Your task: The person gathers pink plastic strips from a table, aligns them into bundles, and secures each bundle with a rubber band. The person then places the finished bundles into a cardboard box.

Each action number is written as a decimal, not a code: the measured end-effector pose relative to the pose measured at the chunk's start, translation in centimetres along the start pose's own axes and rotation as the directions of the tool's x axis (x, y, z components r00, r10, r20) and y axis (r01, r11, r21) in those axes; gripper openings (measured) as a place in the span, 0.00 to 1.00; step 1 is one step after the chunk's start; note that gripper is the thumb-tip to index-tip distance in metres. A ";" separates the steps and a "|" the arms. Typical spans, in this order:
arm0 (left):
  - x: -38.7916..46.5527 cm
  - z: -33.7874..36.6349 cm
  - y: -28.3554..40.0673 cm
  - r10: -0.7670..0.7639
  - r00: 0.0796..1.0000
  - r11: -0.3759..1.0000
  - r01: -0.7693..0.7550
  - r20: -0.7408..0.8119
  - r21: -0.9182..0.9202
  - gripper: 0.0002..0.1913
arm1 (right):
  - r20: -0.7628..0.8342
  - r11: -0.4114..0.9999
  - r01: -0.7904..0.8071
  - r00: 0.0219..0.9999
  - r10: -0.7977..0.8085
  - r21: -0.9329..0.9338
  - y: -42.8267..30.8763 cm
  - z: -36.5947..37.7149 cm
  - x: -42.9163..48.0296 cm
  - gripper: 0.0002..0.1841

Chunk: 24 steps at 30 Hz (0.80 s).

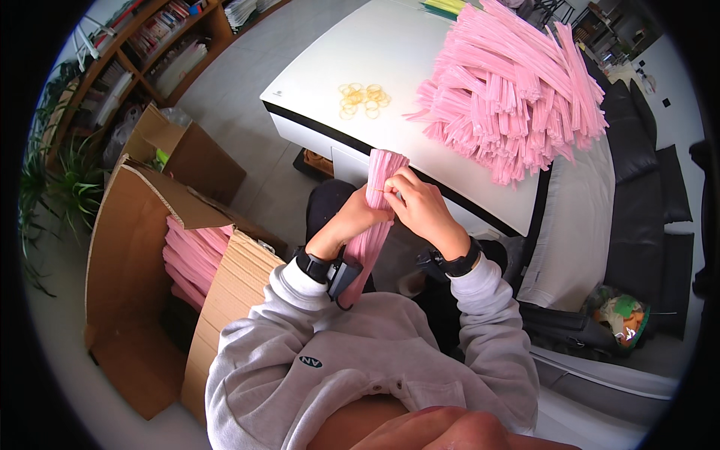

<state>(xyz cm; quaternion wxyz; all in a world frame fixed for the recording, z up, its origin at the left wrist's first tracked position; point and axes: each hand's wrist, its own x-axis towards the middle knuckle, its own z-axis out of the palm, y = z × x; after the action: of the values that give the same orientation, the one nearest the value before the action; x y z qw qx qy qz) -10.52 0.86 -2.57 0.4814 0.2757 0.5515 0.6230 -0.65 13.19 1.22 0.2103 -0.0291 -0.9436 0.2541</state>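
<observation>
A long bundle of pink strips [369,242] slants up from my lap, its flared top end nearest the table. My left hand [358,211] wraps around the bundle at about its upper third. Above that grip, a thin rubber band [375,189] circles the strips. The fingers of my right hand [415,198] pinch at the band on the bundle's right side. What the right fingertips hold is partly hidden. On the white table [315,73] lie several loose rubber bands [363,100], and a large heap of pink strips [506,95] covers its right part.
To my left stands an open cardboard box [129,270] with more pink bundles [194,256] inside. A smaller carton [197,157] is behind it. Right of the table runs a sofa [635,214], with a bag of mixed items [621,315] near its front end.
</observation>
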 end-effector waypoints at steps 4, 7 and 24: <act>0.2 -0.5 -0.6 -0.039 0.998 0.998 0.036 -0.047 -0.056 0.18 | 0.058 0.981 -0.033 0.998 0.023 0.191 0.8 0.4 -0.1 0.04; 0.5 -0.9 -1.0 -0.073 0.997 0.995 0.070 -0.028 -0.077 0.16 | 0.320 0.594 -0.416 0.909 0.265 0.689 2.3 -0.3 0.8 0.03; -2.1 -3.2 2.6 -0.025 0.981 0.959 -0.030 -0.190 -0.280 0.13 | -0.130 0.863 -0.194 0.950 0.284 0.467 13.0 7.6 17.2 0.07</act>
<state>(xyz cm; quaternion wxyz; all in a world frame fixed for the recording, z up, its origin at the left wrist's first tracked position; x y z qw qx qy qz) -13.22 -2.22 -0.46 0.4596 0.1437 0.5006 0.7194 -20.11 23.76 -4.54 0.2690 -0.1214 -0.8233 0.4849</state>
